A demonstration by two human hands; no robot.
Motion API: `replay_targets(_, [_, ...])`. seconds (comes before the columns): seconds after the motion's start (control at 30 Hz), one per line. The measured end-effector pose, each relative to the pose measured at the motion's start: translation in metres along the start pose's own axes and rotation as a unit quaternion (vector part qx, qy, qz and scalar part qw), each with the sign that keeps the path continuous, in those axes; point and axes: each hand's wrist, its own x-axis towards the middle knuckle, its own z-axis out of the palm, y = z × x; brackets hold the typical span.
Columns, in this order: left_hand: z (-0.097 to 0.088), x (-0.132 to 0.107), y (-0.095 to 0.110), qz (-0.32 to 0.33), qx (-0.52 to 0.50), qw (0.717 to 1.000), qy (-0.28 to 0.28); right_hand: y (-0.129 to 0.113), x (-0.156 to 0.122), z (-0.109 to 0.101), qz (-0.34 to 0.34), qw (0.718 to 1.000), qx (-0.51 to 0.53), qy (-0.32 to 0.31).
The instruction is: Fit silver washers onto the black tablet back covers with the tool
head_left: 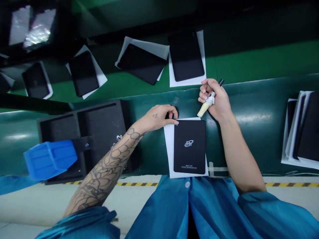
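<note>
A black tablet (189,156) lies back side up on a white sheet (168,146) at the bench's front edge, a logo at its middle. My left hand (161,117) is at its upper left corner. The thumb tip touches that corner beside a small shiny spot, and the index finger curls close to it; anything pinched there is too small to name. In my right hand (218,99) is a pen-like tool (205,105) with a dark end, a white wrapping and a pale yellow tip. This tip points down, just above the tablet's upper right edge.
Several tablets on white sheets, one being a tablet (186,56), lie along the green strip (231,66) behind. At left, a black divided tray (99,122) holds small shiny parts (119,137) and a blue bin (51,159). Stacked tablets (309,126) with sheets stand at right.
</note>
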Motion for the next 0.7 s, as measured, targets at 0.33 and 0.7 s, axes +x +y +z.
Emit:
replay_targets(0.33, [-0.020, 0.004, 0.016, 0.031, -0.041, 0.992, -0.118, -0.001, 0.001, 0.000, 0.012, 1.000, 0.010, 0.008])
replay_targets(0.7, [-0.002, -0.001, 0.004, 0.069, -0.025, 0.997, -0.038, 0.002, 0.002, -0.003, 0.022, 0.999, 0.028, -0.004])
